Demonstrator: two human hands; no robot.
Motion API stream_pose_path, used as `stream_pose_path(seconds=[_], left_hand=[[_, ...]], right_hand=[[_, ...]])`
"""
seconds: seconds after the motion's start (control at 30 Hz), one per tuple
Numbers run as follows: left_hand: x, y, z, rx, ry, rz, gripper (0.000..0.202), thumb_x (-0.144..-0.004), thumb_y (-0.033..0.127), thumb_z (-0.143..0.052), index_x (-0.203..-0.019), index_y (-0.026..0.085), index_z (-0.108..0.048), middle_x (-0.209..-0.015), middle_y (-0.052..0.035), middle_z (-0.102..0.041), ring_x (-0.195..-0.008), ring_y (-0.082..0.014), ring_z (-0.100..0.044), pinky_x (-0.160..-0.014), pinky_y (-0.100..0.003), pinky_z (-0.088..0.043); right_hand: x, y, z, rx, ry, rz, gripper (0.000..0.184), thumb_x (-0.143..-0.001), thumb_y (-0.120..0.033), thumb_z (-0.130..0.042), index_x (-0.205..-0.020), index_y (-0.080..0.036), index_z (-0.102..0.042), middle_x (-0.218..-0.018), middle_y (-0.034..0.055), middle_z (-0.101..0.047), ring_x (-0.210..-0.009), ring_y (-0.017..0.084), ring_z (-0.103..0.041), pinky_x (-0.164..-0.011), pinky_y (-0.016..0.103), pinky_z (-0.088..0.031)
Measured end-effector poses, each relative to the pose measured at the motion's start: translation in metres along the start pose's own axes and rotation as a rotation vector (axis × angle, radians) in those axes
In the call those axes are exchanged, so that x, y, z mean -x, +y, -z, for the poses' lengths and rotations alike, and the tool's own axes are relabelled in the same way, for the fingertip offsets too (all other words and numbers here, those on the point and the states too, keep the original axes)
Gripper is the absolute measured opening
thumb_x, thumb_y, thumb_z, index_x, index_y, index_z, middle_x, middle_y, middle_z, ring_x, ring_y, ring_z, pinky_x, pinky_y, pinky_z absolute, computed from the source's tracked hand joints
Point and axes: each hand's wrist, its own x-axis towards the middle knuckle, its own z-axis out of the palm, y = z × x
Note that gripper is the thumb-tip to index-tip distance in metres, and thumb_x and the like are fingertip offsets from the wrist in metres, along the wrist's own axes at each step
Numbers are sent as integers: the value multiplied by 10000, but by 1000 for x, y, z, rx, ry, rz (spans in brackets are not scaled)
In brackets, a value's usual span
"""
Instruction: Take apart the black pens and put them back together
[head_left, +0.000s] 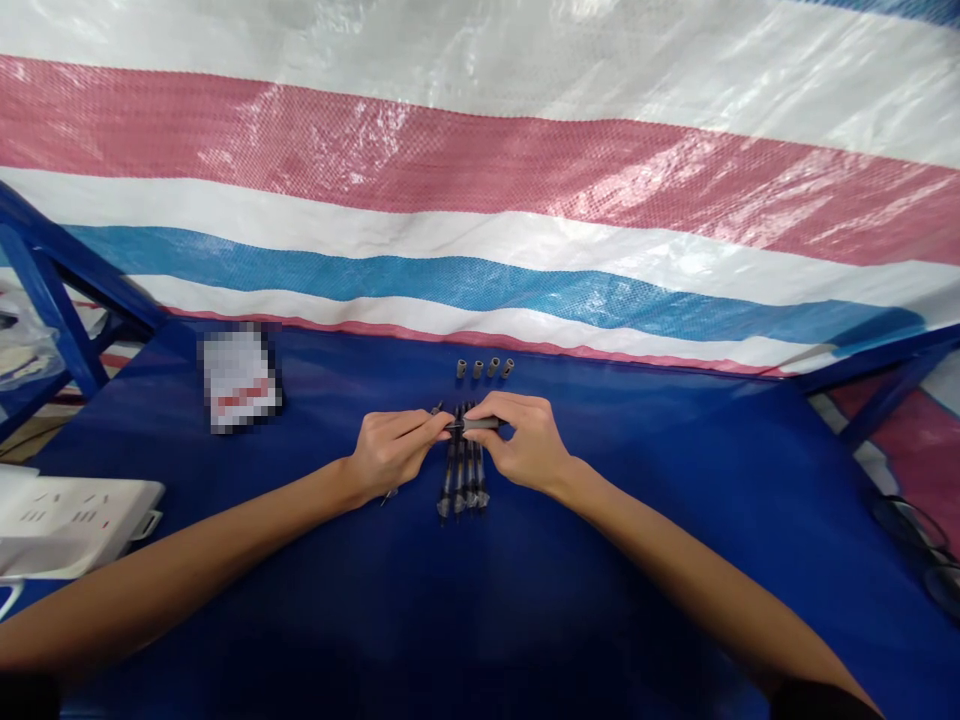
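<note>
In the middle of the table my left hand (397, 447) is closed in a pinch on a thin dark pen piece (454, 426). My right hand (529, 440) grips a grey pen barrel (481, 424) between thumb and fingers. The two pieces meet end to end, level between my fingertips; I cannot tell whether they are joined. Right below them lie several slim dark pen refills (460, 485), side by side, with clear wrapping at their near ends. Another thin piece (388, 495) pokes out from under my left hand. Beyond my hands stand several short grey sleeves (478, 369) in a row.
A blurred white packet (241, 380) with a red band lies at the back left of the blue table (480, 620). A white power strip (82, 520) sits at the left edge. Striped sheeting (480, 160) hangs behind, and blue frame posts (56, 300) flank the table.
</note>
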Motion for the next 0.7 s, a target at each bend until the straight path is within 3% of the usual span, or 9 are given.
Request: stream_pose_path(seconds=[0.43,0.7], left_hand=[[2,-1,-2,4,-13,0,200,-871,123,-568,-1067,136,-608,-765,-50,-703,-632,-107,-649,-598,-199,-536],[1,-1,-1,5,-36,-4,190,-886,150,-555,-1068,147,-608,-754,-34,-700,-615,-95,-636,-588,-190,-515]], right_hand=[[3,2,-8,1,38,-14,46,-769,-123,-629,-739,-158,-634,-676,31,-660,-589,136,-593,-568,257,-466],[-1,0,-4,14,-19,-52,75,-775,-159,-657,-707,-174,-628,-654,10,-649,-572,127,-578,-570,252,-455]])
